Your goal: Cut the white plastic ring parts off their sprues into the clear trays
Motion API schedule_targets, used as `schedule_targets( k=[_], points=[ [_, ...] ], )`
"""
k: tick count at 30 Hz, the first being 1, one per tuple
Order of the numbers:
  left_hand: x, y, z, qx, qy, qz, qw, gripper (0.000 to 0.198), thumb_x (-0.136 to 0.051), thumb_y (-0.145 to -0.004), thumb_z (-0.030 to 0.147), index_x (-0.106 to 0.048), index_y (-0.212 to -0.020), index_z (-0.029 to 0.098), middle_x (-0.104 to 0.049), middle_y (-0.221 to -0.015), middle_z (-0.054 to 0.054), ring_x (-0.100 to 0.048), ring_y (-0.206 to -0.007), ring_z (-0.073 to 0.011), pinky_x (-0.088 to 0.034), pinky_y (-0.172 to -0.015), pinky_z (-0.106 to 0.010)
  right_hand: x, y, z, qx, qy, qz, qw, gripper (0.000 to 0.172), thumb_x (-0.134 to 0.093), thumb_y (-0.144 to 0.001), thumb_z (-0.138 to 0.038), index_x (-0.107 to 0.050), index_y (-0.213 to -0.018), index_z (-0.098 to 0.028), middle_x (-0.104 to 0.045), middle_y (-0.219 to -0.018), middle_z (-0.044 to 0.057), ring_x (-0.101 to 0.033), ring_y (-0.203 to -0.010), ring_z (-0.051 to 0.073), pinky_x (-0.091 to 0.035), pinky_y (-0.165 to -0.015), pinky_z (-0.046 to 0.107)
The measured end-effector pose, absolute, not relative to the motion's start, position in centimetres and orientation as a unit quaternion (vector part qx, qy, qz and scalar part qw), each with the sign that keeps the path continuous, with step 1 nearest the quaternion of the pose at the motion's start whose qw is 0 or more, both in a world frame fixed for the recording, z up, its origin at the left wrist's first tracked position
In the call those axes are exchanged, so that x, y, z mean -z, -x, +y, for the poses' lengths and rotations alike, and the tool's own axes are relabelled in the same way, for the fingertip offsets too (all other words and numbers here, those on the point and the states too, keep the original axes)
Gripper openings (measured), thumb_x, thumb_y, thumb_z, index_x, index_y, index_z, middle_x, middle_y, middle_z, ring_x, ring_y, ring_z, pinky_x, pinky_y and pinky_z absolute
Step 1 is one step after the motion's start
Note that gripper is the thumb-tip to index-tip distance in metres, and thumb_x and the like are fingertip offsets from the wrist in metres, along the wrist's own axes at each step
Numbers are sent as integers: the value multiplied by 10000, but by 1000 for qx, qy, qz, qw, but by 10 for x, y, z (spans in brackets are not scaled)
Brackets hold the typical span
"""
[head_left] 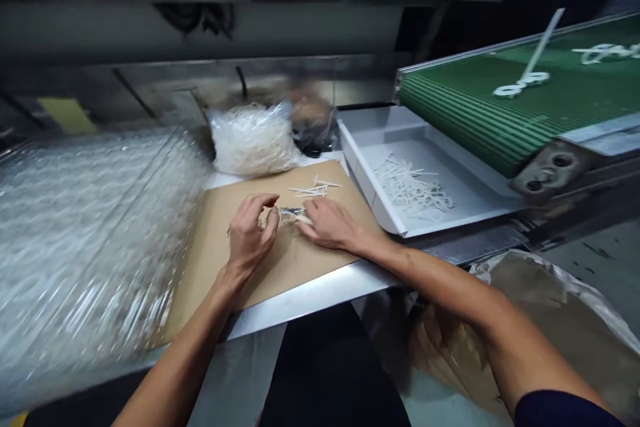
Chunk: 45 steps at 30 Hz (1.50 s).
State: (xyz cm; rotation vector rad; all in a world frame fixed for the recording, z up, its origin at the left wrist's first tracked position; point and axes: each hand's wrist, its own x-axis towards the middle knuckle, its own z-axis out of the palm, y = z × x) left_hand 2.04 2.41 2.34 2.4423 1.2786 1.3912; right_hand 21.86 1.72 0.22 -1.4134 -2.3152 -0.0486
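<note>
**Pressing a small bundle on the cardboard**

Both hands rest on a brown cardboard sheet (300,260) that lies on the counter (310,297). The left hand (250,233) is curled, thumb and forefinger drawn close together just beside a small bundle (289,213) of white sticks. Its grip is narrow, though the blur leaves it unclear whether it actually pinches anything. The right hand (327,223) lies flat with its grip wide, and its fingertips (303,219) are laid over the bundle's right end. The bundle seems to carry a dark band, but it is too small to be sure. Just beyond it, loose white sticks (314,188) lie scattered on the cardboard. Behind them sits a clear bag (253,140) of similar pieces. To the right, a white tray (380,140) holds more, set under the end of a green conveyor belt (500,120). A big plastic bag (85,233) — blurred — fills the left.
</note>
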Motion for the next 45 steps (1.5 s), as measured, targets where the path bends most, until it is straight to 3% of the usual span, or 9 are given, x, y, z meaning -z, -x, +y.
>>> schedule_targets(
  k=[8, 13, 18, 21, 27, 33, 38, 42, 45],
  points=[
    [-122, -142, 27, -341, -900, 256, 95, 180, -523, -943, 239, -680, -1031, 224, -675, -1045, -46, -641, -947, -192, -517, -873, -324, 0, -230, 21, -44, 481, -834, 267, 435, -593, -907, -449, -594, -1176, -107, -682, -1142, 173, -609, -1067, 323, -460, -925, 450],
    [-127, -230, 65, -124, -972, 185, 68, 189, -621, -868, 224, -739, -1015, 220, -692, -987, -69, -663, -879, -211, -514, -809, -323, -4, -244, 11, -77, 482, -825, 285, 320, -529, -943, -427, -639, -1028, -138, -716, -990, 119, -652, -910, 292, -487, -808, 408],
    [-121, -277, 82, -1, -987, 160, 35, 121, -652, -766, 121, -749, -787, 190, -695, -809, -58, -650, -758, -186, -482, -724, -286, -10, -242, 9, -88, 477, -826, 286, 279, -557, -925, -431, -632, -959, -164, -706, -961, 91, -643, -905, 269, -481, -795, 377],
    [-138, -271, 85, -61, -981, 156, 99, 91, -647, -822, 196, -736, -821, 177, -693, -820, -44, -620, -735, -163, -460, -702, -277, -12, -241, 7, -82, 480, -825, 288, 351, -556, -928, -470, -606, -1053, -145, -689, -1048, 127, -636, -979, 284, -494, -835, 387],
    [-153, -185, 72, -326, -833, 289, 342, 221, -665, -862, 384, -697, -921, 174, -679, -827, -36, -614, -734, -152, -481, -666, -261, -14, -243, 3, -74, 489, -828, 265, 410, -497, -963, -535, -593, -1054, -147, -673, -1035, 144, -641, -969, 296, -518, -834, 425],
    [-83, -41, 25, -456, -683, 509, 257, 258, -726, -804, 404, -685, -960, 202, -700, -892, -31, -659, -805, -183, -548, -742, -295, -7, -243, 6, -74, 520, -814, 247, 358, -507, -977, -472, -587, -1095, -144, -664, -1052, 157, -628, -994, 289, -484, -889, 434],
    [-28, 23, -13, -301, -772, 540, 150, 126, -577, -895, 297, -672, -920, 218, -701, -966, -45, -658, -916, -210, -533, -848, -348, -2, -243, 9, -64, 532, -811, 233, 294, -499, -975, -403, -579, -1093, -145, -661, -1062, 179, -620, -989, 308, -465, -876, 424],
    [-16, 34, -25, -244, -806, 519, 146, 228, -475, -901, 148, -632, -1043, 236, -686, -1061, -45, -640, -1011, -204, -506, -936, -368, -2, -243, 13, -49, 533, -816, 216, 267, -494, -965, -396, -577, -1058, -160, -666, -1011, 163, -625, -939, 311, -465, -833, 409],
    [-18, 34, -30, -249, -783, 555, 129, 282, -509, -885, 163, -577, -1150, 231, -661, -1123, -61, -619, -1049, -224, -498, -944, -393, -1, -242, 14, -35, 536, -818, 207, 280, -490, -960, -411, -570, -1069, -167, -668, -1004, 149, -626, -928, 314, -465, -817, 405]
  ],
)
